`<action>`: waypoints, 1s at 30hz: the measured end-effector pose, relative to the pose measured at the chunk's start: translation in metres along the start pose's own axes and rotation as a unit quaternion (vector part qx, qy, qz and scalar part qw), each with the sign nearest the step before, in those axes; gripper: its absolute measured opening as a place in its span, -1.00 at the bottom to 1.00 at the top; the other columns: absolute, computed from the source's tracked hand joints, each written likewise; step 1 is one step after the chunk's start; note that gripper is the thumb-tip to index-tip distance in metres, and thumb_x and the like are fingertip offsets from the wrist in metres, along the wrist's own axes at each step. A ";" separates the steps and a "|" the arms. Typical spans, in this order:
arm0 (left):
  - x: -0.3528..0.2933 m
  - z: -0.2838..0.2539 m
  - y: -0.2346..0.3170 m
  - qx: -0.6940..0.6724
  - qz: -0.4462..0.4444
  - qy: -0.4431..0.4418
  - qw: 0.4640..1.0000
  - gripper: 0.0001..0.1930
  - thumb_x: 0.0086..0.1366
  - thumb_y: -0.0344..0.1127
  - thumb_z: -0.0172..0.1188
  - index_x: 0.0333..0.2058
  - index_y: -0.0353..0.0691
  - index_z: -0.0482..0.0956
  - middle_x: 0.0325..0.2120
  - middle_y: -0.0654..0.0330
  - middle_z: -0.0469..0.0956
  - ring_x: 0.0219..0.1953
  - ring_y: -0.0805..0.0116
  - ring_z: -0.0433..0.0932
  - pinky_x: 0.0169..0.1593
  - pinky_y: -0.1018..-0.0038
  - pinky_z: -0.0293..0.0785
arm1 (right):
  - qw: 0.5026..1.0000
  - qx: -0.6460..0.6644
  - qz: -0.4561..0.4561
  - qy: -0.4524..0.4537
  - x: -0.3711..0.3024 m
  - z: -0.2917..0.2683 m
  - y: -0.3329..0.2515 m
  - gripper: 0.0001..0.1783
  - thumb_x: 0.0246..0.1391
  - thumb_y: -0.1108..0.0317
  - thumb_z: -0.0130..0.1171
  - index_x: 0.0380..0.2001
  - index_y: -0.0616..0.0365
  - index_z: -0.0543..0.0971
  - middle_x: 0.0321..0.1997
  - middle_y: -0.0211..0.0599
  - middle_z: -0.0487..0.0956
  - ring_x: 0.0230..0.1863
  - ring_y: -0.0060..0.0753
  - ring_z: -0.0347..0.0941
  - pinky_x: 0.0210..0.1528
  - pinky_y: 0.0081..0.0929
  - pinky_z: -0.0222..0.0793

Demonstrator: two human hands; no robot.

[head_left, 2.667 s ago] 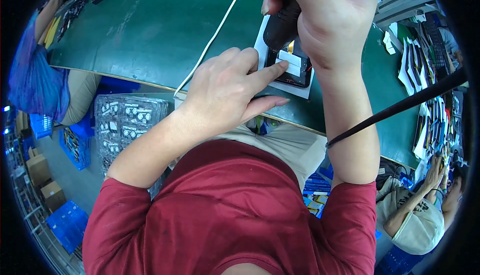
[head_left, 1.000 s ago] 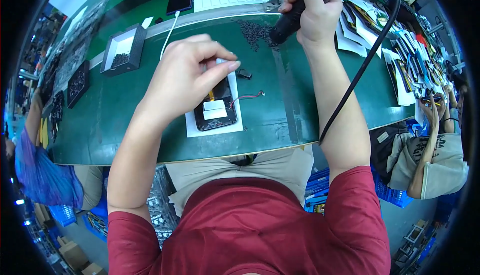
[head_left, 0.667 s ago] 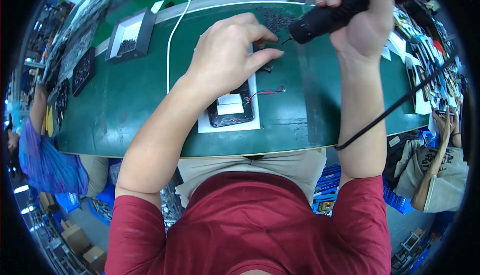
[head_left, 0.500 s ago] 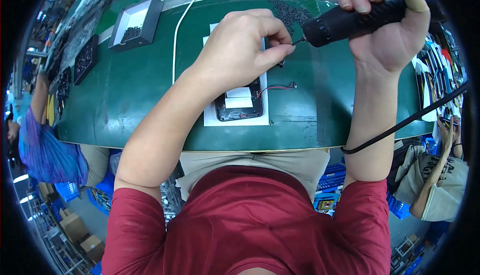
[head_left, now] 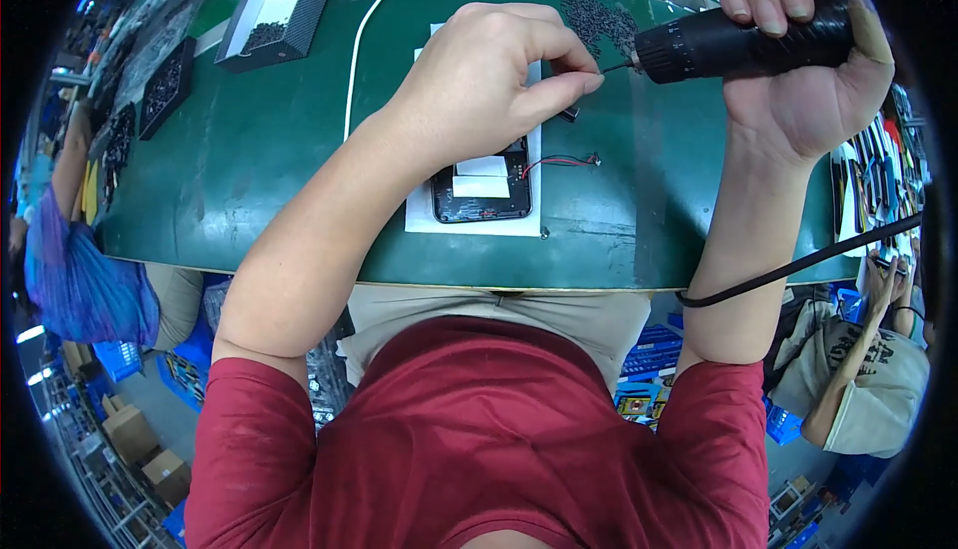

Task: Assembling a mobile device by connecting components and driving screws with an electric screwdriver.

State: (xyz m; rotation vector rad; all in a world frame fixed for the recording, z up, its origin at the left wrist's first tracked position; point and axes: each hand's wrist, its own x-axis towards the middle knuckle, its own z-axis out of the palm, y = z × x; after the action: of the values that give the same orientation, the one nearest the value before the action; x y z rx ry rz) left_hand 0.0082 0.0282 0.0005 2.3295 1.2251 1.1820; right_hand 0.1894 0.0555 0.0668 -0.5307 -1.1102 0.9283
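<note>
My right hand (head_left: pixel 798 100) is wrapped round a black electric screwdriver (head_left: pixel 714 48), held nearly level with its thin bit pointing left. The thumb and forefinger of my left hand (head_left: pixel 489 75) are pinched together at the end of that bit. Whatever lies between these fingertips is too small to make out. Beneath my left hand lies an open black phone-like device (head_left: pixel 484 212) with white rectangles on it, partly hidden by the hand. It rests on a white sheet (head_left: pixel 419 222). Thin red and black wires (head_left: pixel 564 161) run from its right side to a small part.
Many small dark screws (head_left: pixel 596 18) lie loose at the far side of the green table (head_left: pixel 259 170). A box (head_left: pixel 299 25) and a black tray (head_left: pixel 168 90) with small parts stand at left. A white cable (head_left: pixel 357 50) crosses the table; a black cord (head_left: pixel 798 265) passes my right forearm. People sit on both sides.
My right hand has moved slightly right with the screwdriver, which is now closer to level. My left fingertips have shifted a little the same way, still pinched at the bit. The whole view has shifted slightly.
</note>
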 end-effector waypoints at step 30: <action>-0.007 0.000 -0.002 0.015 0.032 0.049 0.998 -0.84 0.16 -0.31 0.47 -0.40 -0.24 0.68 -0.45 0.16 0.61 -0.36 0.20 0.63 -0.31 0.36 0.52 | 0.932 0.198 0.031 -0.304 0.017 -0.026 -0.008 -0.45 0.17 -0.09 0.15 0.01 0.13 0.53 -0.37 -0.44 0.42 -0.36 -0.52 0.35 -0.13 -0.40 0.24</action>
State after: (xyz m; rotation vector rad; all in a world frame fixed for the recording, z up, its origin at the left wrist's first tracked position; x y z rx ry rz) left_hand 0.0055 0.0240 -0.0043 2.3738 1.2171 1.3215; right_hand 0.2189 0.0675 0.0717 0.0722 -1.4075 1.3842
